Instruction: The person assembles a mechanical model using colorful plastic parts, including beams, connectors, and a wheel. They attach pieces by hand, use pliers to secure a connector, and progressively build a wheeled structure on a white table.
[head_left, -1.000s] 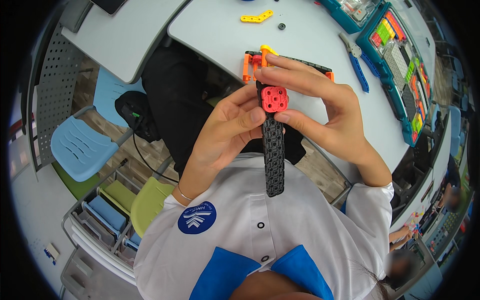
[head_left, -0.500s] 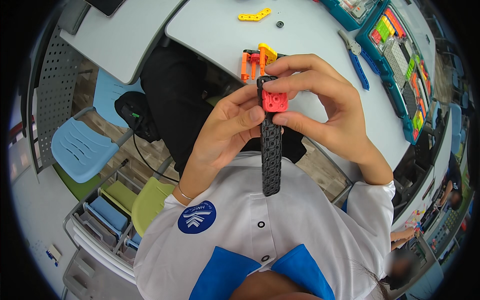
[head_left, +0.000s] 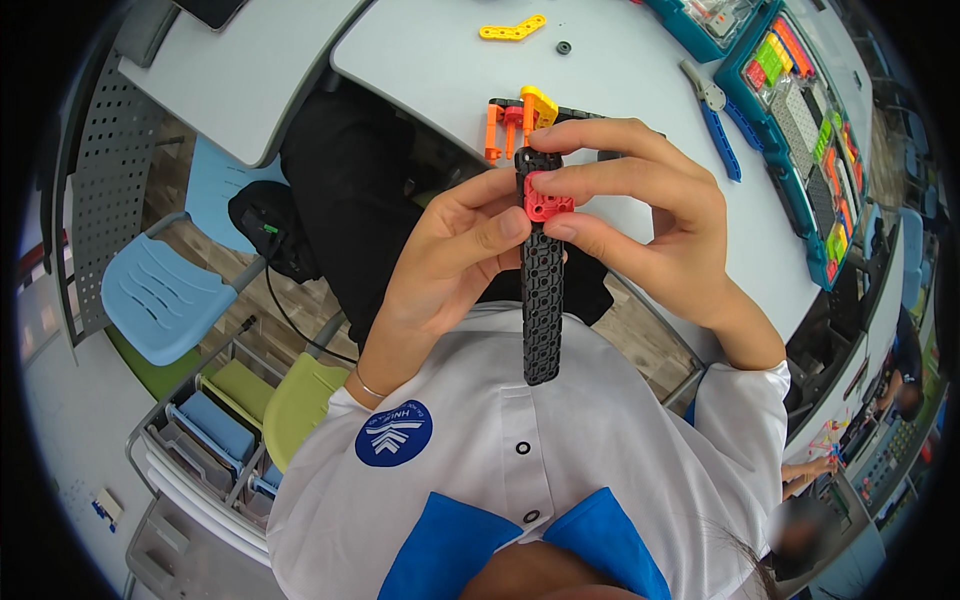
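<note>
A smooth, pale grey bench [head_left: 430, 65] with curved edges spreads from twelve to three o'clock, seemingly keeping parts within reach. At two o'clock on it, an open teal plastic case [head_left: 784, 185] keeps colourful pieces sorted in view.

In the middle, the left hand [head_left: 440, 250] comes in from nine o'clock, its fingers grasping the edge of a long black plastic strip [head_left: 543, 300], apparently bracing it. The right hand [head_left: 665, 205] mirrors it from three o'clock, thumb and fingers pinching the block on the strip. The strip's long end points free toward six o'clock, its face studded with repeating round holes.

Blue-handled pliers with a grey head [head_left: 715, 115] lie at one o'clock, apart from the hands. Just beyond the fingers at twelve o'clock, an orange, red and yellow pegged assembly [head_left: 527, 118] is partly hidden. Farther out lies a bent yellow perforated bar [head_left: 512, 30]. The red, square-faced holed block [head_left: 545, 203] sits near the strip's far end. Smallest is a dark round ring [head_left: 563, 47].
</note>
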